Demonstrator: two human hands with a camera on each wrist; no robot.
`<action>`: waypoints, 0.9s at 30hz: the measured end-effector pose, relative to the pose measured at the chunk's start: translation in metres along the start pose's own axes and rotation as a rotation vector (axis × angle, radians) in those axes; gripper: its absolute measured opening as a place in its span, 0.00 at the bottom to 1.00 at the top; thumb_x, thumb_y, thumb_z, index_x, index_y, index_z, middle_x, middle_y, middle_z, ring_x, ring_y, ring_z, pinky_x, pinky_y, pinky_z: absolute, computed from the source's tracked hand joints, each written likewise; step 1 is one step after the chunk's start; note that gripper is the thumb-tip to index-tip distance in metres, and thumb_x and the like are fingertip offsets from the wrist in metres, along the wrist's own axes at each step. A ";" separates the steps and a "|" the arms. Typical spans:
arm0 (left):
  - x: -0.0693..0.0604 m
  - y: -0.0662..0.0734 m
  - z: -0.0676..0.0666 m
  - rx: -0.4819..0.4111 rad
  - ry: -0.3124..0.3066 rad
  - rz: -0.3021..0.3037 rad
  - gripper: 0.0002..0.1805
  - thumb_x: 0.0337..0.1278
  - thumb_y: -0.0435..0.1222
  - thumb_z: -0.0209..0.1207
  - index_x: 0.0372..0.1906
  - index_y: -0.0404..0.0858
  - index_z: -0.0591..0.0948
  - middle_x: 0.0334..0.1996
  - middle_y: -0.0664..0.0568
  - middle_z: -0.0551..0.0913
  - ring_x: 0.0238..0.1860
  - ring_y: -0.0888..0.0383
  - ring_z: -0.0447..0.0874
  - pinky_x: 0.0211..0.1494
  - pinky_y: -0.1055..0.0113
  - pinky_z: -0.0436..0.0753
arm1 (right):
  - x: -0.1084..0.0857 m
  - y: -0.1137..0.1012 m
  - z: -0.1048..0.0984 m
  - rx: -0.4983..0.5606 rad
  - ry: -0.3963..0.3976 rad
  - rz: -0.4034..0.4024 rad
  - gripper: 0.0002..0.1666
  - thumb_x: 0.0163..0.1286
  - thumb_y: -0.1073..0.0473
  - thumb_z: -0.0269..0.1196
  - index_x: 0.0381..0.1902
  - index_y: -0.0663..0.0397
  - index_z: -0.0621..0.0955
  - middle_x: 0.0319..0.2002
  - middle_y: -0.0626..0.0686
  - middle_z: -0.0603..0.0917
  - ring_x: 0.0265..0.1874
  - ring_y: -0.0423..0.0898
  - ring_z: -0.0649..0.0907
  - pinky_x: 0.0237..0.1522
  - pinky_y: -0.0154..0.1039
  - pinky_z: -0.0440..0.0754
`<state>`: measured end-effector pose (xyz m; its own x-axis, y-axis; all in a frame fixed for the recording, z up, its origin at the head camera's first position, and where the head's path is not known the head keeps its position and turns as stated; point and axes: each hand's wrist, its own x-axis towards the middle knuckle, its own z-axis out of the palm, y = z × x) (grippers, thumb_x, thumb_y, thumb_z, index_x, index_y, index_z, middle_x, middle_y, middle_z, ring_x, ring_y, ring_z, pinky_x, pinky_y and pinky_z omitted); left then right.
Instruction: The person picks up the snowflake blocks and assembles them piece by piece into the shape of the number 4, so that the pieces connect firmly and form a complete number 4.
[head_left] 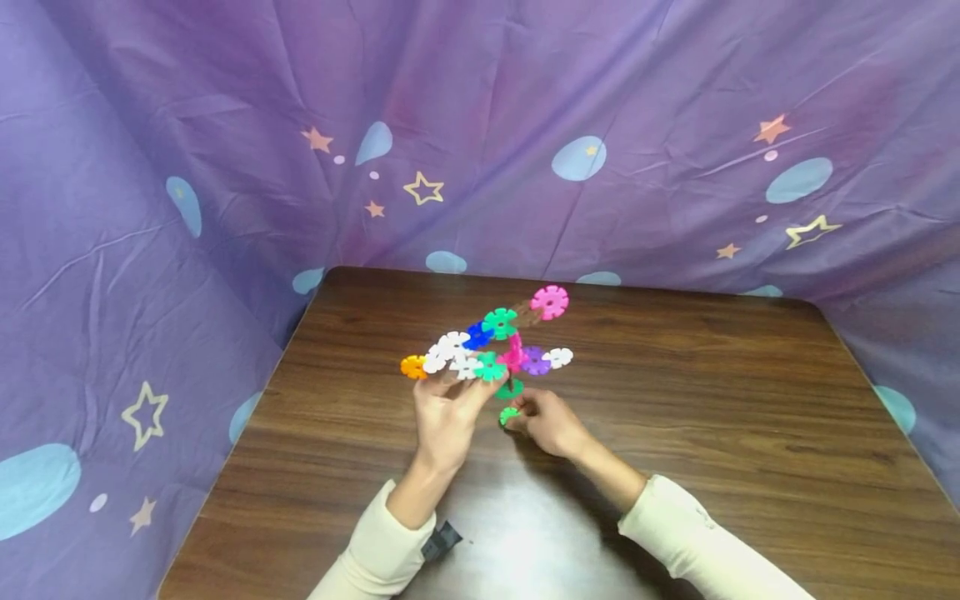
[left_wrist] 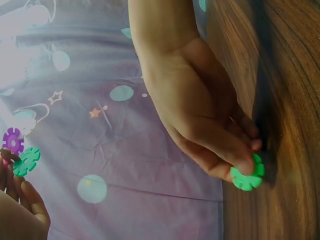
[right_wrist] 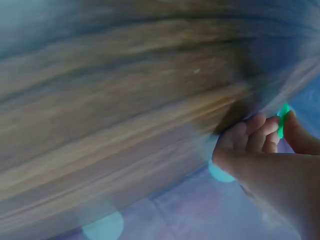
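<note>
My left hand (head_left: 442, 425) holds up a branching build of slotted plastic snowflake discs (head_left: 489, 367), gripping it from the near side. White discs (head_left: 453, 344), a blue disc (head_left: 477, 336) and an orange disc (head_left: 414, 367) run along its left. Toward the right are a purple disc (head_left: 536, 361) and a pink disc (head_left: 551, 302) at the top. Just below the build, my right hand (head_left: 551, 423) pinches a single bright green snowflake disc (left_wrist: 248, 172) between thumb and finger. A darker green disc (head_left: 510, 389) hangs at the build's lower end, close to the right fingers.
Both hands are above a brown wood-grain table (head_left: 337, 467). A purple curtain (head_left: 480, 125) with stars and drops stands behind the table and along its sides. A black strap (head_left: 441, 542) shows at the left cuff.
</note>
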<state>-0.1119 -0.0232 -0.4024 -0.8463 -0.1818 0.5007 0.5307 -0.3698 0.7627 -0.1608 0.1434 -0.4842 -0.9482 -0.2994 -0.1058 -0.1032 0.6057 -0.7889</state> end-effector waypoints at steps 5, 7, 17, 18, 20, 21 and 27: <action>-0.001 0.000 0.000 -0.018 0.005 -0.005 0.25 0.50 0.18 0.67 0.43 0.53 0.90 0.39 0.60 0.91 0.43 0.63 0.88 0.54 0.68 0.87 | -0.006 0.000 -0.017 0.104 -0.003 0.007 0.10 0.67 0.63 0.69 0.45 0.61 0.84 0.28 0.62 0.87 0.21 0.51 0.84 0.26 0.34 0.77; -0.001 0.001 0.000 -0.012 0.011 -0.005 0.27 0.49 0.17 0.65 0.43 0.54 0.90 0.39 0.61 0.91 0.44 0.64 0.88 0.54 0.68 0.87 | -0.008 -0.004 -0.026 0.090 0.035 -0.013 0.11 0.68 0.60 0.69 0.45 0.60 0.84 0.30 0.61 0.88 0.24 0.51 0.86 0.30 0.35 0.79; 0.000 -0.001 0.000 -0.015 0.025 -0.008 0.26 0.50 0.17 0.65 0.40 0.55 0.91 0.38 0.62 0.91 0.43 0.64 0.89 0.56 0.68 0.87 | -0.021 -0.040 -0.073 0.111 0.212 -0.149 0.12 0.72 0.64 0.65 0.51 0.62 0.86 0.40 0.60 0.91 0.37 0.38 0.87 0.43 0.31 0.85; -0.001 -0.001 0.000 -0.014 0.025 -0.007 0.26 0.50 0.18 0.66 0.40 0.55 0.91 0.38 0.62 0.91 0.43 0.64 0.89 0.56 0.68 0.87 | -0.022 -0.043 -0.078 0.104 0.228 -0.168 0.13 0.72 0.65 0.65 0.52 0.61 0.86 0.41 0.59 0.91 0.37 0.38 0.87 0.43 0.29 0.84; -0.001 -0.001 0.000 -0.011 0.021 0.000 0.25 0.50 0.18 0.67 0.40 0.55 0.91 0.38 0.61 0.90 0.43 0.64 0.89 0.55 0.68 0.87 | -0.024 -0.048 -0.085 0.083 0.257 -0.186 0.15 0.72 0.64 0.65 0.55 0.58 0.86 0.41 0.58 0.91 0.37 0.36 0.85 0.41 0.27 0.82; -0.001 -0.001 0.000 -0.008 0.018 0.002 0.24 0.50 0.19 0.68 0.40 0.55 0.91 0.38 0.61 0.90 0.43 0.64 0.89 0.55 0.68 0.87 | -0.025 -0.051 -0.088 0.081 0.267 -0.190 0.15 0.72 0.64 0.65 0.55 0.58 0.86 0.40 0.57 0.91 0.37 0.36 0.85 0.41 0.27 0.81; -0.003 -0.003 0.000 -0.003 0.003 0.015 0.21 0.53 0.22 0.69 0.41 0.53 0.91 0.38 0.60 0.91 0.42 0.62 0.89 0.53 0.68 0.88 | -0.030 -0.065 -0.100 0.052 0.315 -0.157 0.16 0.73 0.55 0.66 0.56 0.51 0.87 0.36 0.52 0.89 0.37 0.39 0.81 0.39 0.29 0.77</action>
<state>-0.1112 -0.0221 -0.4059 -0.8384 -0.1897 0.5109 0.5431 -0.3697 0.7540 -0.1553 0.1866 -0.3689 -0.9689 -0.1389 0.2050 -0.2476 0.5295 -0.8114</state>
